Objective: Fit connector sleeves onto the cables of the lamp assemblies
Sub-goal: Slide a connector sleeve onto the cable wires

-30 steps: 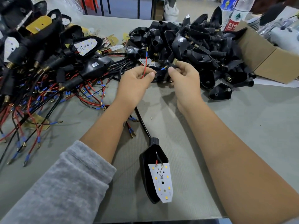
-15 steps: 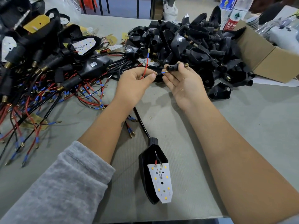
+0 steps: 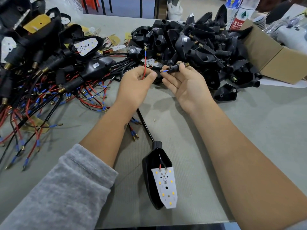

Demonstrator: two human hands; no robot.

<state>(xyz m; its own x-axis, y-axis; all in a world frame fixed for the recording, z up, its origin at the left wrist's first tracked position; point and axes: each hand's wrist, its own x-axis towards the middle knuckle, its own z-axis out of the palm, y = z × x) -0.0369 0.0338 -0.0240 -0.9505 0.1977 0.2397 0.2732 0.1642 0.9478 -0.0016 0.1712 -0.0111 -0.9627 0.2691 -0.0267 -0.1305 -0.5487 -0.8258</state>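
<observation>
Fingers [image 3: 180, 68] pinch connector sleeve [image 3: 174, 67] at cable tip.

Grey tabletop [image 3: 249, 130]. Lower centre: one lamp assembly [image 3: 159, 178], black shell with the white LED board face up, black cable running up-frame. Left and upper left: tangle of wired assemblies [image 3: 41, 77] with red/black leads and blue terminals. Upper centre-right: heap of empty black housings [image 3: 196, 42]. Upper right: cardboard box [image 3: 279, 62], water bottle [image 3: 240, 15] behind the heap.

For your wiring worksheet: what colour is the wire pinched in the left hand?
Red wire, clearest in the head view.
</observation>
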